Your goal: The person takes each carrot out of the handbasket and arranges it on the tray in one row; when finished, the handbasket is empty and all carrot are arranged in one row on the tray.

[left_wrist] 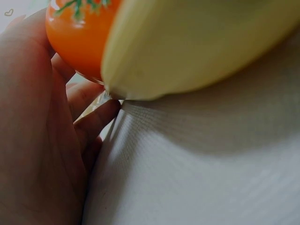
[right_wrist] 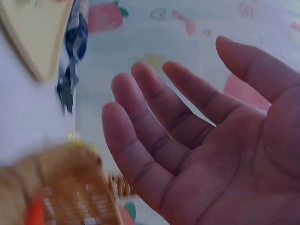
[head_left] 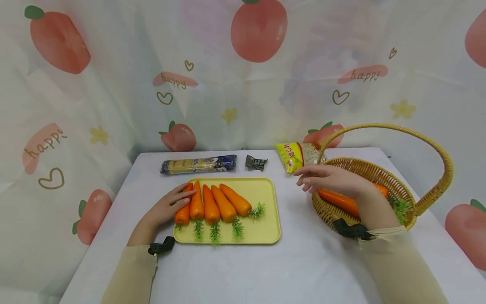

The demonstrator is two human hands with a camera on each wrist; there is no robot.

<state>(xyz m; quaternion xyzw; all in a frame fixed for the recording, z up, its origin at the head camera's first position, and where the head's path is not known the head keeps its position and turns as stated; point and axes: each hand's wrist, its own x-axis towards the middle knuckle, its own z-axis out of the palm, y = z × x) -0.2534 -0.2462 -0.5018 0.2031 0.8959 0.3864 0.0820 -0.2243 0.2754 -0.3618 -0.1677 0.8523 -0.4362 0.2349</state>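
Note:
In the head view my left hand [head_left: 165,209] reaches over the left edge of a yellow tray [head_left: 262,234], its fingers loosely extended and touching the leftmost carrots. Several orange carrots [head_left: 210,207] with green tops lie fanned on the tray. A rounded orange carrot end [left_wrist: 79,40] shows beside the palm in the left wrist view, partly hidden by the tray's rim [left_wrist: 197,47]. Over the near left side of a wicker basket [head_left: 364,166] my right hand [head_left: 336,179] hovers with nothing in it, fingers spread and slightly bent. Inside the basket lie carrots [head_left: 341,202], partly covered by the forearm.
Behind the tray lies a long pack of noodles [head_left: 199,164] beside a small dark packet [head_left: 256,163]. A yellow and clear bag [head_left: 294,156] leans near the basket's back left. The basket's tall handle [head_left: 444,164] arches over its right side. A printed curtain hangs behind the white table.

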